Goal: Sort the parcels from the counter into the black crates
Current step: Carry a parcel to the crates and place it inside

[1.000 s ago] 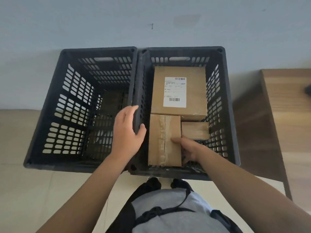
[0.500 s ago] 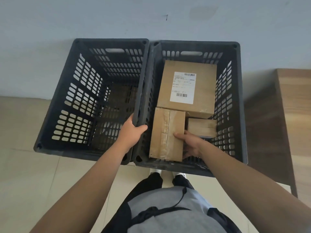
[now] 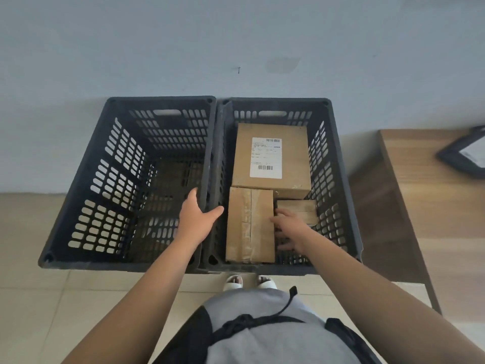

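Two black slatted plastic crates side by side on the tiled floor: left crate [image 3: 110, 179] with no parcel inside, right crate [image 3: 338, 185] holding three brown cardboard boxes. Large box [image 3: 271, 156], white label, at the far end; taped box [image 3: 249, 224] near-left; small box [image 3: 299, 208] near-right. Your left hand [image 3: 195, 222] grips the shared rims, thumb hooked over. Your right hand [image 3: 291, 228], fingers spread, has let go of the taped box it held before. Wooden counter [image 3: 433, 206] at right.
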